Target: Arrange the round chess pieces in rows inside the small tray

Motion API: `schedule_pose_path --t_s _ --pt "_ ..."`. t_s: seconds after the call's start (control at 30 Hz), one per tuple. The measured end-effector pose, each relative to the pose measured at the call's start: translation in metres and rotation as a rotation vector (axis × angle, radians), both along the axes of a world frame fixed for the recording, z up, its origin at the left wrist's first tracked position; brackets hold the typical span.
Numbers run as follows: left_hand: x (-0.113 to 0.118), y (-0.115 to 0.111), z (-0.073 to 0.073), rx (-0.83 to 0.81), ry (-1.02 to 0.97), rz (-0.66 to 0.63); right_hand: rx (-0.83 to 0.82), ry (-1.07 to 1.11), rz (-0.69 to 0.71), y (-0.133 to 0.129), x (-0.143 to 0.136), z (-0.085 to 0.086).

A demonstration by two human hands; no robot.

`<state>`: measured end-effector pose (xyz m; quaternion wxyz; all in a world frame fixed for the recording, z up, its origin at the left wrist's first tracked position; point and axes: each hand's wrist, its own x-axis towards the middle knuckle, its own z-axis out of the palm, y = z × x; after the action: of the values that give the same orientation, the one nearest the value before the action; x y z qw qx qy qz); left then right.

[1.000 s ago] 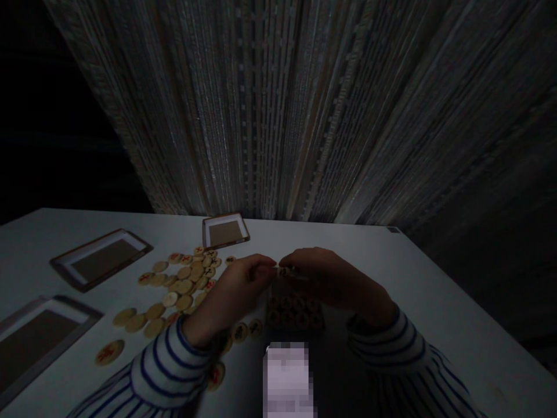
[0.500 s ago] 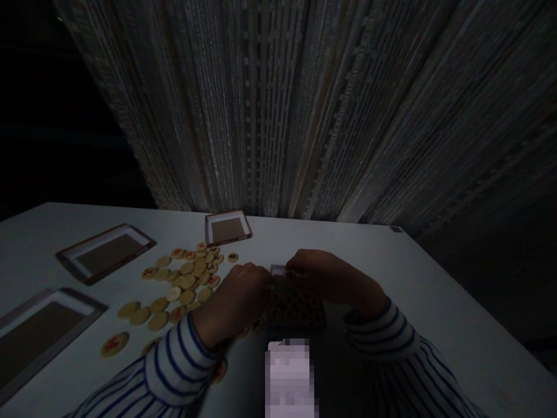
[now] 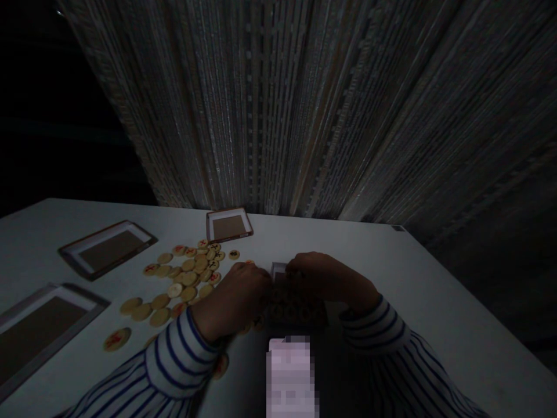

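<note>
In front of me on the white table stands a small open box (image 3: 278,269) with round Chinese chess pieces (image 3: 290,312) laid in rows inside. My left hand (image 3: 241,293) bends over the box's left side, its fingers closed and pointing inward. From the right, my right hand (image 3: 328,278) reaches over the box, fingers curled down at its far part. Both sets of fingertips are dark and partly hidden, so what they pinch cannot be made out. Left of my left hand spreads a loose heap of wooden Chinese chess pieces (image 3: 189,278), some showing red or black characters.
A box tray (image 3: 229,238) lies at the back by the string curtain (image 3: 278,116). Two more trays, one farther back (image 3: 100,271) and a larger one near the left edge (image 3: 93,297), rest on the table (image 3: 435,302). A pixelated patch covers the near middle.
Both hands stay over the box, with only small finger movements. A loose piece now shows just behind my left hand. The whole view has shifted slightly.
</note>
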<state>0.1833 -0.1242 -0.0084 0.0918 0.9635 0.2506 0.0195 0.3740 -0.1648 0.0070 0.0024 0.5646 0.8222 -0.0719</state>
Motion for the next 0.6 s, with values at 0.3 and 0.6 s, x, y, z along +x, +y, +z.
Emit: schedule_pose_path --t_s 0.3,0.6 --pt "-0.0007 0.0010 -0.0022 0.018 -0.002 -0.032 0.005 -0.039 0.037 0.0032 0.0018 -0.0084" --pt "-0.0002 0.0000 0.0034 0.035 0.027 -0.035 -0.016 -0.066 0.027 0.0038 -0.0012 -0.0098"
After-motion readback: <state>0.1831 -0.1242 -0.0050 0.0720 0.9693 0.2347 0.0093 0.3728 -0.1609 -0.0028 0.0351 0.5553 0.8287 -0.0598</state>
